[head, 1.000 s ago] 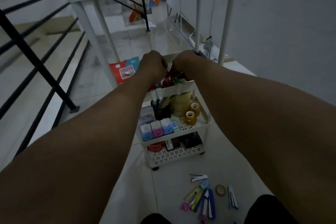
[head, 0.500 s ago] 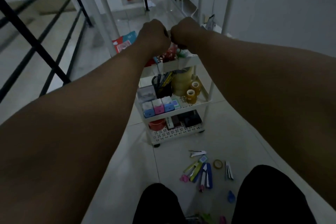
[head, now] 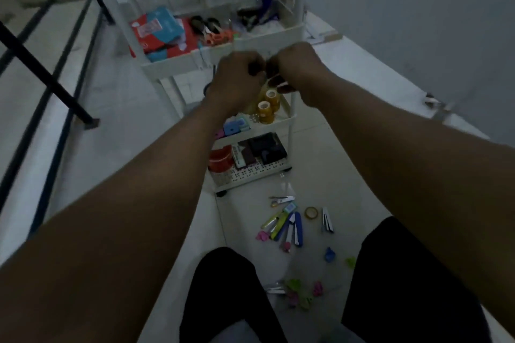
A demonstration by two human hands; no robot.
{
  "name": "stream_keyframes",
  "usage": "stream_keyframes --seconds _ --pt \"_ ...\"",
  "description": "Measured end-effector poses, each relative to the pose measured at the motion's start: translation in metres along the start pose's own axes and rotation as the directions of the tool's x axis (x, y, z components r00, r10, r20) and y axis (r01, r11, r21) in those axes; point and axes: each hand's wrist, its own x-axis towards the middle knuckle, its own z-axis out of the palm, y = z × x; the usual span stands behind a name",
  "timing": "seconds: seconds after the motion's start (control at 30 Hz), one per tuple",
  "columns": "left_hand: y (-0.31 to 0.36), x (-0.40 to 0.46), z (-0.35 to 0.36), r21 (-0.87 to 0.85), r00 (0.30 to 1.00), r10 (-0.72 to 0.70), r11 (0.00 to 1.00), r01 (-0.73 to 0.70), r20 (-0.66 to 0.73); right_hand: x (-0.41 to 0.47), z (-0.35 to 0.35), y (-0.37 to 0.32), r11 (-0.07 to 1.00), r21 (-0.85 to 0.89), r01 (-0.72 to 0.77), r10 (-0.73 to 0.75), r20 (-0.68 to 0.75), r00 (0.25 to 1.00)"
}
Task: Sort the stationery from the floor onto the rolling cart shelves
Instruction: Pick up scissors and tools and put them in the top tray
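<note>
Seen from above, two bare forearms reach out over a white cart (head: 289, 29). The left hand (head: 237, 79) and right hand (head: 296, 69) meet knuckle to knuckle, fingers curled tight; whatever their grip pinches is too small and dim to make out. Scissors (head: 213, 32) lie on the top shelf, tape rolls (head: 267, 107) on the middle one. Staplers (head: 292, 228) and clips (head: 299, 291) are scattered on the floor (head: 320, 175) near the person's knees.

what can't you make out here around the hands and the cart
- Head view: what the left hand and right hand grip; curled fingers cover it.
- Cart middle shelf: mostly behind both hands.
- Small clips on the floor: too blurred to identify.
</note>
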Motion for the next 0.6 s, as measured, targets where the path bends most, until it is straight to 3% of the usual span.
stream_keyframes --seconds 0.1,0.23,0.5,0.6 --pt "-0.021 -0.031 0.057 -0.087 0.974 -0.091 0.990 0.111 0.207 -0.004 0.002 0.066 0.985 -0.034 -0.169 0.170 0.005 0.986" --pt "-0.062 -0.074 0.138 -0.007 0.869 -0.300 0.944 0.329 0.393 -0.006 0.013 0.165 0.925 -0.146 -0.350 0.356 0.012 0.934" --pt "-0.161 -0.180 0.265 0.334 0.528 -0.645 0.752 0.569 0.552 -0.044 0.062 0.367 0.708 -0.409 -0.575 0.632 0.005 0.775" --pt "-0.185 -0.204 0.291 0.368 0.491 -0.685 0.715 0.594 0.539 -0.058 0.073 0.414 0.638 -0.478 -0.603 0.684 -0.007 0.729"
